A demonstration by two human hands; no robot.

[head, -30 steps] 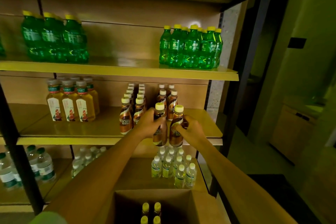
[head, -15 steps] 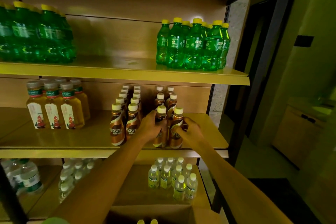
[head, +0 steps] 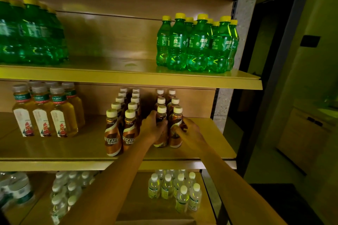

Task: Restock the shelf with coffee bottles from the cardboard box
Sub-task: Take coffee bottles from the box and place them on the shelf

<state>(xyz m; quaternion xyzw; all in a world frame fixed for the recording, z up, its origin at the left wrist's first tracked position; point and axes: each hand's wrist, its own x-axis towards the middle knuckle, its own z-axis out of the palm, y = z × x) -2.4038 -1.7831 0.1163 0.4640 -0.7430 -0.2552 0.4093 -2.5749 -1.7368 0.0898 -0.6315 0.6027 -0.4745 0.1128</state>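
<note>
Two brown coffee bottles with cream caps stand side by side on the middle shelf (head: 215, 144), at the front of a short double row. My left hand (head: 155, 129) wraps the left coffee bottle (head: 161, 115). My right hand (head: 188, 133) wraps the right coffee bottle (head: 176, 124). Both bottles are upright with their bases on the shelf board. To their left stands a longer double row of coffee bottles (head: 120, 129). Only the top edge of the cardboard box (head: 155, 222) shows at the bottom of the view.
Amber tea bottles (head: 45, 115) stand at the middle shelf's left. Green soda bottles (head: 197, 44) and a second green group (head: 31, 33) fill the upper shelf. The lower shelf holds pale yellow bottles (head: 173, 190) and water bottles (head: 67, 188). A dark upright post (head: 226, 111) bounds the shelf's right side.
Both hands carried the two coffee bottles forward and down onto the middle shelf, behind the front edge. The view rose, so the box has nearly dropped out of sight.
</note>
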